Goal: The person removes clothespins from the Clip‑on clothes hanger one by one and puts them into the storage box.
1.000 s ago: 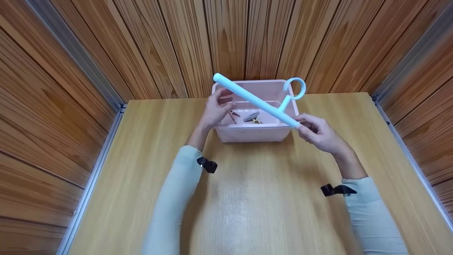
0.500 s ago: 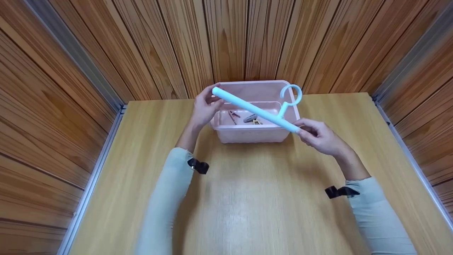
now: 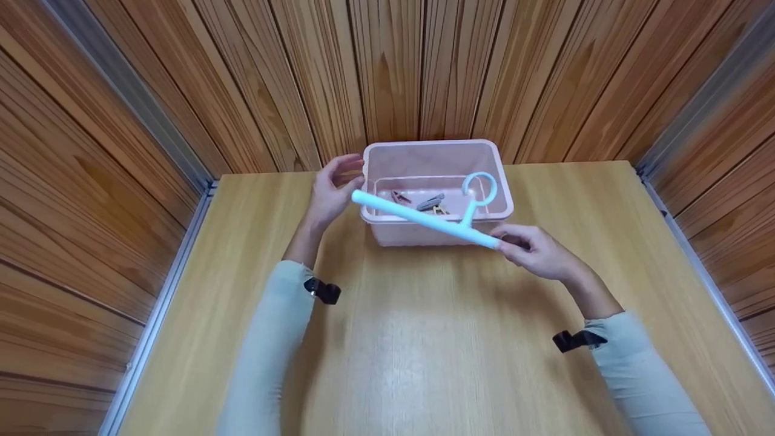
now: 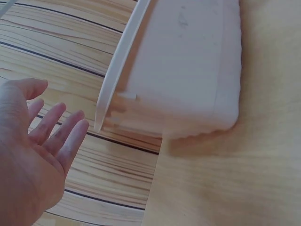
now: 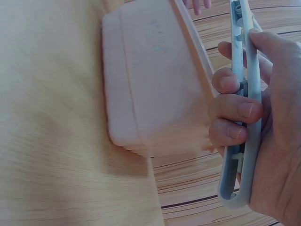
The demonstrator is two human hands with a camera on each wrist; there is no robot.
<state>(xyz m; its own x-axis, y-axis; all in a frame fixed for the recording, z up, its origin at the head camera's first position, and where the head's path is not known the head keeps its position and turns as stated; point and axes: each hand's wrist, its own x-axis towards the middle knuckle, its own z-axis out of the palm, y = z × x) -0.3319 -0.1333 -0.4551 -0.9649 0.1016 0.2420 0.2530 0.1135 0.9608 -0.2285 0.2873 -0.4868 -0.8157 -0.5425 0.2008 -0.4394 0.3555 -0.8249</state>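
A light blue hanger [image 3: 418, 216] with a curved hook on a short stem is held in the air, slanting down to the right across the front of a pink plastic bin. My right hand [image 3: 536, 251] grips its right end; the right wrist view shows the fingers curled round the narrow, two-sided frame of the hanger [image 5: 254, 77]. My left hand [image 3: 330, 191] is by the hanger's left end and the bin's left rim. In the left wrist view, that left hand [image 4: 35, 150] has spread, slightly bent fingers with nothing in them.
The pink bin [image 3: 436, 233] stands at the back of the wooden table [image 3: 399, 351], against the plank wall. Several small clip-like things [image 3: 430, 202], reddish, grey and gold, lie on its floor. Metal rails run along both table sides.
The hanger has come down and nearer, from above the bin to its front edge, with less slant. My left hand has moved left, away from it; my right hand has lowered slightly.
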